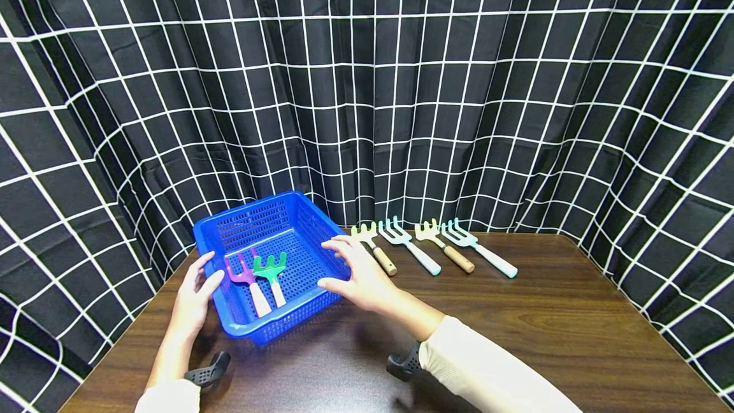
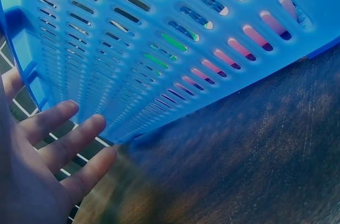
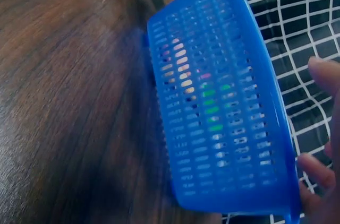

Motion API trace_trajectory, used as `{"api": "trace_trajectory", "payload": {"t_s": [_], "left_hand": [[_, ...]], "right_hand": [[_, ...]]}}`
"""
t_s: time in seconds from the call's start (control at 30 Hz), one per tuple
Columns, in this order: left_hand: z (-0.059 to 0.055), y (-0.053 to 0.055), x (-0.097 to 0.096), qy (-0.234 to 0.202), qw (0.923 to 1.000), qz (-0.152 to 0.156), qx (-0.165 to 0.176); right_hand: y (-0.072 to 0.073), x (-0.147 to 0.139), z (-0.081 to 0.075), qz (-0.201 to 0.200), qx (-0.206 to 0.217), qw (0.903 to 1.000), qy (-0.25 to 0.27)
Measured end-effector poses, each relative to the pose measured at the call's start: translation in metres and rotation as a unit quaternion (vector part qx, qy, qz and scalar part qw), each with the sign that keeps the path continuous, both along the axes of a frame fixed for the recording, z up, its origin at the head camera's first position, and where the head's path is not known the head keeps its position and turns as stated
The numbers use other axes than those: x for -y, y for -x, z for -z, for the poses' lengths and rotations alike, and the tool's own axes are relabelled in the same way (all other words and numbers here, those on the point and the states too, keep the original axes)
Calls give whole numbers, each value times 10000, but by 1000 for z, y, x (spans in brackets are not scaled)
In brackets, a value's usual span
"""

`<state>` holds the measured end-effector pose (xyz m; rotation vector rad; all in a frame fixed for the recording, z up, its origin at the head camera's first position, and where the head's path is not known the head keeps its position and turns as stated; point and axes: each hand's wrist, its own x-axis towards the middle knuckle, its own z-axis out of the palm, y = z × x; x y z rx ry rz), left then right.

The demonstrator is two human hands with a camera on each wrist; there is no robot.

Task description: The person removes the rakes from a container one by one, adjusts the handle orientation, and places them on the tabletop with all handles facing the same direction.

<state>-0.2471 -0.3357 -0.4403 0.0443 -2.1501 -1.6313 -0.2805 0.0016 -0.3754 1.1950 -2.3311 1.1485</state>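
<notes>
A blue plastic basket (image 1: 235, 329) with slotted walls stands on the table's left part. In it lie a purple hand fork (image 1: 241, 274) with a pale pink handle and a green hand fork (image 1: 271, 268), side by side. My left hand (image 1: 192, 298) is at the basket's left rim; its fingers look loosely spread beside the wall in the left wrist view. At the right rim is my right hand (image 1: 364, 276), thumb and fingers apart, seen only partly in the right wrist view. Whether its fingertips touch the rim I cannot tell.
Right of the basket, along the curtain, lie two yellow-green hand forks with wooden handles (image 1: 459, 259) and two light blue hand forks (image 1: 496, 262). A black curtain with white grid lines (image 1: 401, 81) surrounds the wooden table (image 1: 545, 311). Black bands (image 1: 209, 369) are on both wrists.
</notes>
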Motion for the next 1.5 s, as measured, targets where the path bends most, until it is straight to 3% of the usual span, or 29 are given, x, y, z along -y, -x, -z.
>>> {"api": "trace_trajectory", "payload": {"t_s": [0.13,0.27,0.7,0.97,1.13,1.23,1.37,1.5], "left_hand": [[0,-1,0,-22,10000,-31,-1],[-1,-1,1,68,9999,-83,50],[-2,0,-3,27,9999,-126,-67],[-6,1,-6,-99,9999,-65,-116],[-3,2,-4,-90,9999,-122,12],[-2,2,-3,-78,9998,-153,40],[-2,1,-4,-105,9998,-195,-21],[-2,0,-5,-156,9997,-171,-97]], "right_hand": [[0,11,-2,398,-251,9980,-420],[-2,22,-5,724,-203,9937,-834],[0,53,-11,1195,27,9807,-1550],[6,69,-13,1324,195,9664,-2196],[9,79,-14,962,186,9676,-2328],[14,84,-14,480,288,9715,-2303],[21,90,-14,-200,698,9709,-2284],[29,94,-12,-774,1279,9642,-2190]]}}
